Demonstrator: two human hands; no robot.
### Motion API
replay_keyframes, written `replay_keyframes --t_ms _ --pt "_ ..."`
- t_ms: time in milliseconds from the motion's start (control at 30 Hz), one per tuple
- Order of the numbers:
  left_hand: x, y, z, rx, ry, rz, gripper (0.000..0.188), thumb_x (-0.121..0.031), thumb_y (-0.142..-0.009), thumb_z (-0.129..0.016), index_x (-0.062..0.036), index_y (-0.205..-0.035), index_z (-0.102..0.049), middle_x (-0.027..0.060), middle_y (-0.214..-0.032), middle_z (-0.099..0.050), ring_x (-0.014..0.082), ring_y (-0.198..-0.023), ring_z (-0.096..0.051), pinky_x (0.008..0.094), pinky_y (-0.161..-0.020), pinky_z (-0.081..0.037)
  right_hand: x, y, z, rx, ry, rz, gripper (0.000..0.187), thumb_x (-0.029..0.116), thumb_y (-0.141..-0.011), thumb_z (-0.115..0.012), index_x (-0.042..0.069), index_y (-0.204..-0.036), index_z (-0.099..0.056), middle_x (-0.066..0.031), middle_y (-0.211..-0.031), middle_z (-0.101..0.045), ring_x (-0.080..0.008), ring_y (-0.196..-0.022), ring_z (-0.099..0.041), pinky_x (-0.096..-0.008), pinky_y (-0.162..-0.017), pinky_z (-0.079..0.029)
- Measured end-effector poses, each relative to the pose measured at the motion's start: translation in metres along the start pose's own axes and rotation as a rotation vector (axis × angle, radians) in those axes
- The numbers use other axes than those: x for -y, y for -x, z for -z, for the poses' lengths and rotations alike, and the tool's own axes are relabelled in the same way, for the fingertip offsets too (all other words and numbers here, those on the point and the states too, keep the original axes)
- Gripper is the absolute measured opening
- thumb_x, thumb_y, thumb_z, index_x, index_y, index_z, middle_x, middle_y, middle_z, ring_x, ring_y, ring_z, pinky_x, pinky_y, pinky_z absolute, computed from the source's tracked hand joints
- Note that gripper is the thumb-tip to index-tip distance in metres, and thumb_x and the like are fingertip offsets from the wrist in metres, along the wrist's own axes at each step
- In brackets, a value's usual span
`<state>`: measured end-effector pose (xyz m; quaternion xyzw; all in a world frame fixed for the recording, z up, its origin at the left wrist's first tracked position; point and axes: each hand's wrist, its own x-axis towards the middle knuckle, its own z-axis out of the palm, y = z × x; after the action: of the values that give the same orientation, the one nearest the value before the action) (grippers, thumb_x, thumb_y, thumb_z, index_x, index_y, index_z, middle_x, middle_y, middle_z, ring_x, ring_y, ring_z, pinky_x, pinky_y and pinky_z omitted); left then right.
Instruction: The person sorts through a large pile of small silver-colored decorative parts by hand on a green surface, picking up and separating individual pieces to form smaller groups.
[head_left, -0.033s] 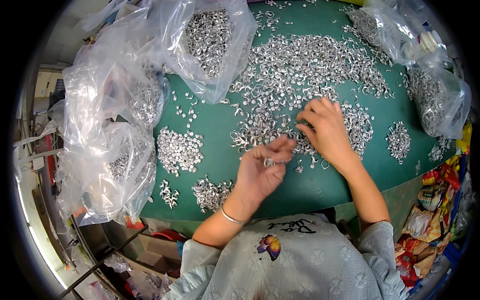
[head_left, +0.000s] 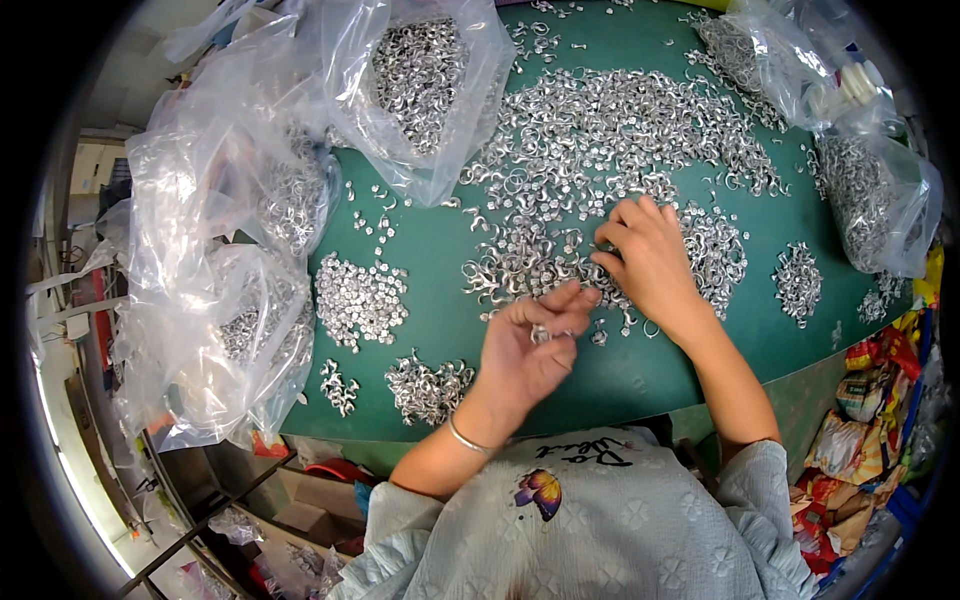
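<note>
My left hand [head_left: 530, 345] is curled, palm partly up, in front of the main heap. Small silvery metal pieces [head_left: 541, 334] show between its bent fingers; their exact kind is too small to tell. My right hand [head_left: 650, 255] reaches over the heap of loose metal parts [head_left: 530, 265], knuckles up. Its fingers bend down among the pieces with thumb and forefinger close, and whatever they pinch is hidden. Curved and ring-like silvery parts [head_left: 620, 115] spread across the far side of the green tabletop [head_left: 620, 385]. More of them lie right beside my right hand.
Small round pieces [head_left: 360, 300] form a pile at left, with a clump of curved parts [head_left: 428, 388] nearer me. A smaller pile [head_left: 797, 285] sits at right. Filled clear bags stand far left [head_left: 480, 110], along the left edge [head_left: 180, 280] and at right [head_left: 900, 200]. Colourful packages [head_left: 850, 440] lie below the table's right edge.
My left hand has shifted slightly to the right and toward me, still curled around the small pieces. The right hand stays almost in place over the heap.
</note>
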<state>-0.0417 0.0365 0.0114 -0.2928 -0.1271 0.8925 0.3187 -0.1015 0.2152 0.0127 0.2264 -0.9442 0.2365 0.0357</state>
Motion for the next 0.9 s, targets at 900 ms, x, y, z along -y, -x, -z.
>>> replay_keyframes --t_ms 900 --pt "0.002 0.018 0.009 -0.72 -2.563 -1.068 0.024 -0.012 -0.079 -0.065 -0.0144 -0.103 -0.063 0.0068 -0.059 -0.058 0.0236 -0.05 -0.056 0.0349 -0.047 -0.043 -0.035 0.047 0.017 -0.314 0.116 -0.07 0.014 -0.003 -0.076 -0.049 0.002 -0.088 -0.056 -0.008 -0.079 -0.052 -0.0244 -0.076 -0.049 -0.0342 -0.07 -0.038"
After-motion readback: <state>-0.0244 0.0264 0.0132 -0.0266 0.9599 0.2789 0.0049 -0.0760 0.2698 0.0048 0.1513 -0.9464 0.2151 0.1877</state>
